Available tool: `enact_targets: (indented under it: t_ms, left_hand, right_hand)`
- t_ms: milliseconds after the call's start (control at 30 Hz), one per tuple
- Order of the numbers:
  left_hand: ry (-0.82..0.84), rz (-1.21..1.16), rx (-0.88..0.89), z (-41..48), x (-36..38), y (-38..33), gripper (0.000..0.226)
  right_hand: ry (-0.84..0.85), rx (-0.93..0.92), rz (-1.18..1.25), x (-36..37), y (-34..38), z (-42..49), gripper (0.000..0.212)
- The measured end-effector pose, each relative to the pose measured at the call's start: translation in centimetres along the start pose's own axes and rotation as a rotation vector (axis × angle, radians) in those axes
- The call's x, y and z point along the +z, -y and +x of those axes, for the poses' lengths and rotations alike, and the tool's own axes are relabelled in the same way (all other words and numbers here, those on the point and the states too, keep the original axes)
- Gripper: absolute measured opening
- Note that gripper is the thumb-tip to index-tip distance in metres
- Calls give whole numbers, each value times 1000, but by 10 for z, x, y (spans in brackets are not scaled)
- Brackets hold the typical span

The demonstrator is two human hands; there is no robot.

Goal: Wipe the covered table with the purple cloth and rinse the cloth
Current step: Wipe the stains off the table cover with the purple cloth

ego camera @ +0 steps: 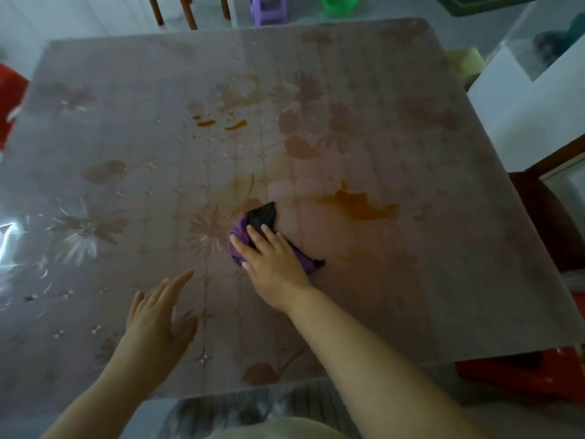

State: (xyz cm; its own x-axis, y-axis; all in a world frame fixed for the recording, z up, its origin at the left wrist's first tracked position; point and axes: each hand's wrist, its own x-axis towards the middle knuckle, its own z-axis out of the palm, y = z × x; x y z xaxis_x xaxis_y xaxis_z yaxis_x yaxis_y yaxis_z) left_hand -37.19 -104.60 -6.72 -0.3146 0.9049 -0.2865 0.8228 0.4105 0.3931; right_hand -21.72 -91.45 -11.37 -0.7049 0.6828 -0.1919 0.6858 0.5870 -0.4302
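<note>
The table (126, 128) fills most of the view, under a clear plastic cover over a floral cloth. My right hand (272, 258) presses flat on the bunched purple cloth (238, 232), which has a dark patch at its far end, near the table's middle. An orange-brown spill (357, 205) lies just right of the cloth. Smaller orange streaks (235, 125) sit farther back. My left hand (158, 315) rests near the table's front edge with fingers together and extended, holding nothing.
A dark wooden chair (550, 217) stands at the right edge, with a red stool (519, 372) below it. A white counter (531, 106) is at the right rear. Chair legs (190, 11), a purple stool (269, 9) and a green basin (338, 4) stand beyond the far edge. Something red (9, 99) is at the left.
</note>
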Motion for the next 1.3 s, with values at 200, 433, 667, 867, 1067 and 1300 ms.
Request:
enact_targets:
  t_ms: [200, 433, 667, 867, 1067, 1300]
  left_hand:
    - [17, 12, 34, 10, -5, 1, 66]
    - [-8, -36, 54, 18, -13, 18, 66]
    - [-1, -51, 7, 4, -10, 51, 70]
    - [-42, -78, -85, -12, -19, 61, 70]
    - [-61, -74, -112, -25, -31, 78, 73]
    - [-72, -74, -104, -22, -32, 91, 63]
  right_hand:
    - [28, -211, -90, 26, -1, -75, 60]
    - [-201, 300, -178, -6, -109, -140, 81]
    - [-348, 662, 69, -60, -146, -44, 53]
    - [-151, 401, 87, -49, -66, 61, 54]
    - [45, 119, -11, -9, 37, 110, 49]
    - [-100, -87, -118, 22, 59, 42, 28]
